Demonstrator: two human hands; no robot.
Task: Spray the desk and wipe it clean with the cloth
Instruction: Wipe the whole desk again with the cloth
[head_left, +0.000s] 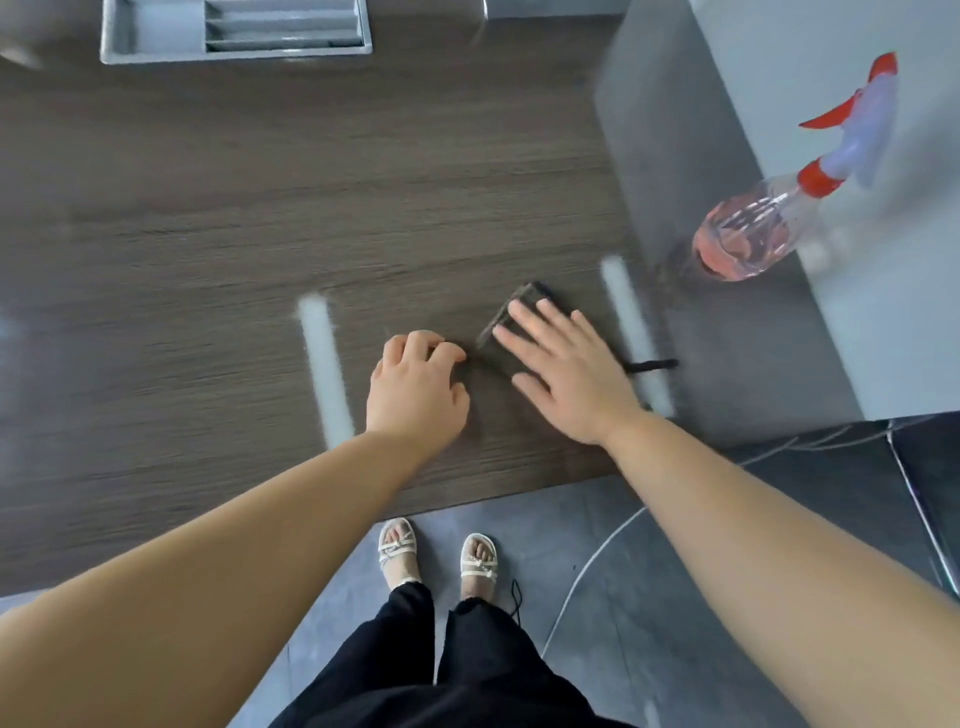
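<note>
A dark folded cloth lies on the dark wood-grain desk, near its front edge. My right hand lies flat on the cloth with straight, spread fingers and covers most of it. My left hand sits just left of it, its curled fingers meeting the cloth's left edge. A dark strap of the cloth sticks out to the right of my right hand. The clear spray bottle, with pink liquid and a red trigger, stands untouched on the grey surface to the right.
A grey organiser tray sits at the desk's far edge. A raised grey side unit borders the desk on the right. Below the desk's front edge are my sandalled feet and a cable on the grey floor.
</note>
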